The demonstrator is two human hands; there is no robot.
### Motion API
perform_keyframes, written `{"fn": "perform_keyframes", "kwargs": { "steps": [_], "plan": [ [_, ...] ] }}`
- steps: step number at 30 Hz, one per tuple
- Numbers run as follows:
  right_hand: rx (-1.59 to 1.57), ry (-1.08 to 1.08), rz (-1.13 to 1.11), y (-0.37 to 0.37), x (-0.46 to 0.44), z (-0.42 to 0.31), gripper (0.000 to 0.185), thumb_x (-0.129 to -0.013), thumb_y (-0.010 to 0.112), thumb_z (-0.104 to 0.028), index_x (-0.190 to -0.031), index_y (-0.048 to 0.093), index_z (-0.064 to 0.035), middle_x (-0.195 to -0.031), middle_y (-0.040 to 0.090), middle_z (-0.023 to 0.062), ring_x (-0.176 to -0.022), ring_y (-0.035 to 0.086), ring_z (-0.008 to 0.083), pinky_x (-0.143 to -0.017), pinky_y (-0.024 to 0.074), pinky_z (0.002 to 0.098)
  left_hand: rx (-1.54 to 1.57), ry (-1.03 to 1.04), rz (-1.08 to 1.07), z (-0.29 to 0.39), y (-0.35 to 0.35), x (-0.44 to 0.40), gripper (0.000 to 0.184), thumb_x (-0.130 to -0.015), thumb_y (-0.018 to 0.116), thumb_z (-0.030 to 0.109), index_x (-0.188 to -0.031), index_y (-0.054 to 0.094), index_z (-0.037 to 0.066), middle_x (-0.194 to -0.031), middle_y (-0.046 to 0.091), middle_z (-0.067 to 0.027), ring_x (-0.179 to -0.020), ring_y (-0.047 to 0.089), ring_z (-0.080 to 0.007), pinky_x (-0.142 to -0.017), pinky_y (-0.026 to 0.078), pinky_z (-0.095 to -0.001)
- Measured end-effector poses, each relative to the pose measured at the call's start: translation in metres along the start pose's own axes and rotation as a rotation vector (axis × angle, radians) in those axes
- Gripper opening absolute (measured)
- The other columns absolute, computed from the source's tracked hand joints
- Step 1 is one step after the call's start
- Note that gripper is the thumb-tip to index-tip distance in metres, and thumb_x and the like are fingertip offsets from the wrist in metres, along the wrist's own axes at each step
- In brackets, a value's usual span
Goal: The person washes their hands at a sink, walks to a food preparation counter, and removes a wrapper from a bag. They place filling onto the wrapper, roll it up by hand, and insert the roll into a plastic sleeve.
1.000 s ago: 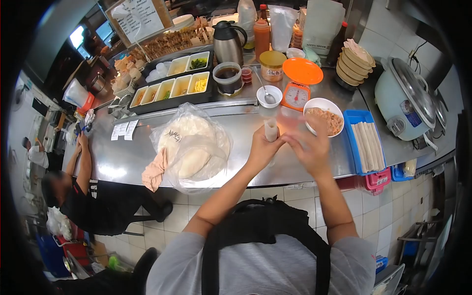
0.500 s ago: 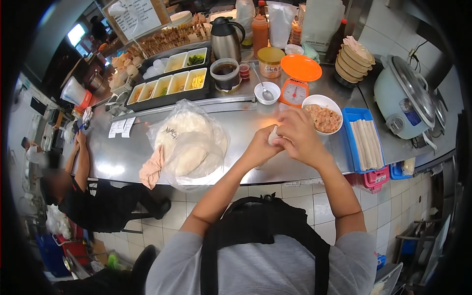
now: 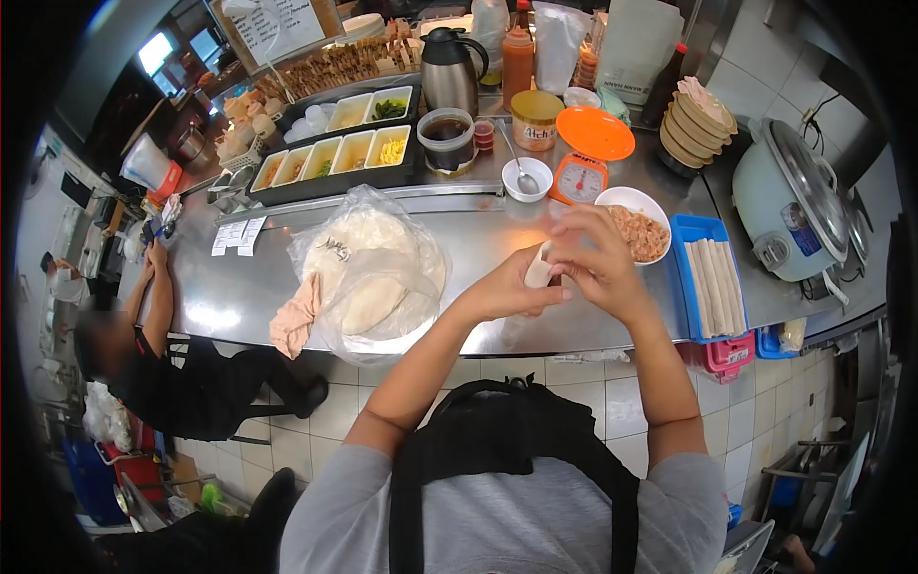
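My left hand [image 3: 507, 285] is wrapped round a pale, thin-skinned spring roll [image 3: 538, 268], held slightly tilted above the steel counter. At its right side, my right hand [image 3: 604, 270] has bent fingers close to the roll; whether they touch it I cannot make out. Just beyond my right hand, a white bowl [image 3: 622, 192] holds a pinkish minced filling [image 3: 639, 232], partly hidden by my fingers. To the right, a blue tray [image 3: 680, 273] contains several finished-looking spring rolls [image 3: 714, 287] side by side. Left of my hands lies a clear plastic bag [image 3: 368, 277] with round pale wrappers inside.
Behind the hands stand an orange scale [image 3: 579, 179], a small bowl with a spoon [image 3: 527, 180] and a dark-liquid tub [image 3: 447, 142]. A rice cooker [image 3: 789, 206] is at right. A pinkish cloth [image 3: 297, 316] hangs by the counter edge. Another person [image 3: 191, 373] sits at left.
The spring roll now shows more between my hands. My right fingers have lifted and opened slightly away from it. The view has shifted a little.
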State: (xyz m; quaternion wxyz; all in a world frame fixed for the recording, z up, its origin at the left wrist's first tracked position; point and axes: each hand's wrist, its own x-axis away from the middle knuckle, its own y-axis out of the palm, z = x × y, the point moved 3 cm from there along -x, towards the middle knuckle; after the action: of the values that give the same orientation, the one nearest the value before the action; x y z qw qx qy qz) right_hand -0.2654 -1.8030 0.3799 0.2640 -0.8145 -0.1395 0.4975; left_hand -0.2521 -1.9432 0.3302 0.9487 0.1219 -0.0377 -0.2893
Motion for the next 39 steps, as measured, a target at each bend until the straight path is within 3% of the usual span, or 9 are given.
{"fn": "perform_keyframes", "kwargs": {
  "steps": [2,4,8,14,20,26,29,32,39],
  "plan": [
    [-0.002,-0.003,-0.050,-0.003,-0.008,-0.007,0.025,-0.060,0.073,-0.008,-0.083,0.065,-0.0108,-0.100,0.056,0.0049,-0.100,0.052,0.0285,-0.083,0.0426,0.0390,-0.061,0.002,0.003,0.000,0.002,0.000,0.021,-0.080,0.069,0.009,-0.088,0.050,0.008,-0.072,0.051,0.0014,-0.053,0.044,-0.0043,-0.046,0.033,-0.0208],
    [0.258,-0.054,-0.070,-0.004,-0.014,-0.018,0.022,-0.063,0.073,-0.007,-0.081,0.061,-0.0091,-0.100,0.056,0.0056,-0.099,0.051,0.0292,-0.083,0.0421,0.0392,-0.585,0.386,0.446,0.002,0.002,0.003,0.026,-0.078,0.069,0.005,-0.094,0.049,0.006,-0.073,0.051,0.0007,-0.062,0.048,-0.0038,-0.052,0.038,-0.0187],
    [0.089,0.006,0.010,0.012,-0.005,-0.012,0.022,-0.064,0.073,-0.009,-0.085,0.066,-0.0107,-0.102,0.056,0.0060,-0.100,0.051,0.0287,-0.085,0.0414,0.0389,-0.360,0.357,0.667,-0.014,0.003,0.006,0.029,-0.075,0.066,0.000,-0.097,0.049,0.005,-0.072,0.052,0.0004,-0.072,0.050,-0.0041,-0.062,0.042,-0.0184],
    [-0.006,0.010,0.092,0.021,0.000,-0.001,0.031,-0.066,0.075,-0.013,-0.096,0.071,-0.0166,-0.105,0.057,0.0061,-0.100,0.052,0.0280,-0.086,0.0410,0.0384,-0.048,0.375,0.479,-0.005,-0.009,0.006,0.030,-0.072,0.065,-0.003,-0.097,0.049,0.004,-0.083,0.053,-0.0013,-0.077,0.051,-0.0052,-0.069,0.043,-0.0198],
    [0.094,-0.084,-0.283,0.016,-0.023,-0.011,0.018,-0.071,0.069,-0.013,-0.088,0.065,-0.0116,-0.107,0.055,0.0060,-0.106,0.049,0.0292,-0.091,0.0376,0.0401,-0.299,0.392,0.308,0.006,-0.009,0.006,0.034,-0.068,0.071,0.003,-0.095,0.051,0.003,-0.097,0.060,-0.0052,-0.083,0.056,-0.0111,-0.074,0.046,-0.0271],
    [-0.089,0.067,-0.223,0.024,-0.011,-0.003,0.019,-0.073,0.068,-0.013,-0.090,0.063,-0.0086,-0.110,0.054,0.0080,-0.107,0.049,0.0297,-0.093,0.0372,0.0409,-0.316,0.341,0.631,-0.017,-0.014,0.010,0.026,-0.070,0.069,0.002,-0.091,0.054,0.003,-0.088,0.062,-0.0059,-0.082,0.057,-0.0108,-0.073,0.046,-0.0260],
    [-0.256,0.251,0.017,0.027,0.002,0.009,0.026,-0.072,0.069,-0.013,-0.097,0.066,-0.0091,-0.113,0.055,0.0087,-0.106,0.051,0.0285,-0.092,0.0390,0.0388,-0.228,0.278,0.557,-0.015,-0.024,0.009,0.025,-0.072,0.069,0.003,-0.092,0.054,0.004,-0.083,0.059,-0.0028,-0.076,0.056,-0.0098,-0.068,0.045,-0.0243],
    [-0.235,0.116,-0.015,0.032,0.007,0.015,0.039,-0.068,0.074,-0.020,-0.105,0.068,-0.0111,-0.115,0.055,0.0099,-0.108,0.051,0.0270,-0.093,0.0403,0.0380,-0.157,0.323,0.375,-0.001,-0.017,0.011,0.023,-0.073,0.070,0.004,-0.091,0.054,0.004,-0.078,0.056,-0.0001,-0.070,0.054,-0.0084,-0.062,0.044,-0.0231],
    [-0.214,0.048,-0.344,0.021,-0.014,0.001,0.021,-0.071,0.072,-0.016,-0.088,0.063,-0.0073,-0.108,0.054,0.0087,-0.108,0.048,0.0253,-0.091,0.0390,0.0377,0.033,0.085,-0.041,-0.001,-0.013,0.010,0.019,-0.077,0.068,0.004,-0.088,0.054,0.007,-0.071,0.051,0.0024,-0.058,0.047,-0.0068,-0.050,0.037,-0.0220]
  ]
}}
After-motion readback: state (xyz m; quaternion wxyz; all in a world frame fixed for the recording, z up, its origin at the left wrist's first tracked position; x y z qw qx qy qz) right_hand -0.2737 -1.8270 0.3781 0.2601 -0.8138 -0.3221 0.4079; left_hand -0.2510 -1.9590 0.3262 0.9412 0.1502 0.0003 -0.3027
